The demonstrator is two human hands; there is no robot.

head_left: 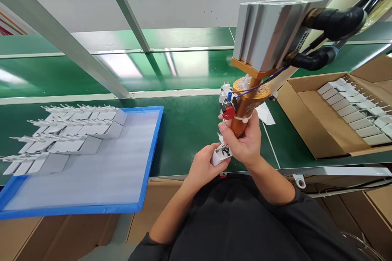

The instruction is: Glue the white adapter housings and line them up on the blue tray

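Observation:
My left hand point(207, 161) is closed on a white plug housing point(221, 155) with metal prongs; its open side faces up and shows small parts inside. Close beside it, my right hand point(246, 140) is wrapped around the lower end of an orange metal cylinder point(241, 120), thumb in front. This cylinder hangs below a grey ribbed metal block point(263, 34) with black hose fittings. A small red switch point(228, 111) with thin wires is tied to the cylinder. Past it shows another white pronged housing point(224, 91), partly hidden.
At left, a blue-rimmed tray point(150, 151) holds rows of white plug housings point(85, 142). An open cardboard box point(312, 126) at right contains more housings point(355, 110). White paper point(265, 114) lies on the green bench point(183, 126). A slanted metal bar point(67, 36) crosses the upper left.

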